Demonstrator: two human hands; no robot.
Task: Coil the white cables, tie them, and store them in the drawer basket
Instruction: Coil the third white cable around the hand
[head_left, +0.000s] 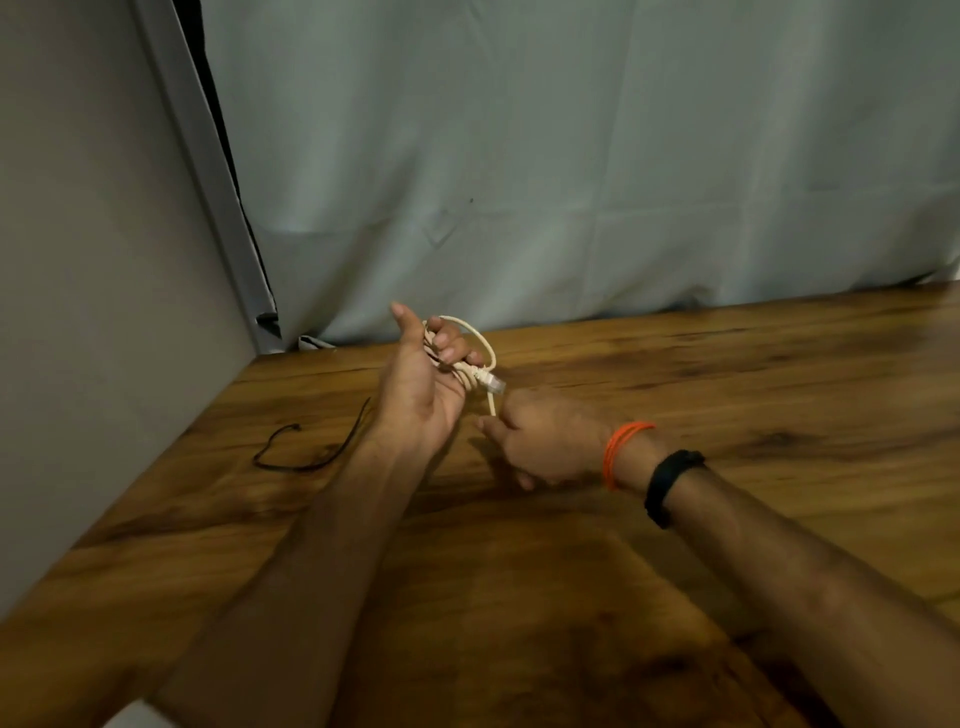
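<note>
A white cable (480, 345) is looped into a small coil above the wooden table (675, 374). My left hand (423, 384) is raised palm up, its fingers curled round the coil, thumb pointing up. A clear plug (492, 383) sticks out beside those fingers. One strand runs down from the coil into my right hand (540, 441), which grips it just below the left hand, knuckles up. The drawer basket is not in view.
A thin black tie (311, 452) lies loose on the table to the left of my left forearm. A grey wall closes the left side. A pale curtain (571, 182) hangs behind the table's far edge.
</note>
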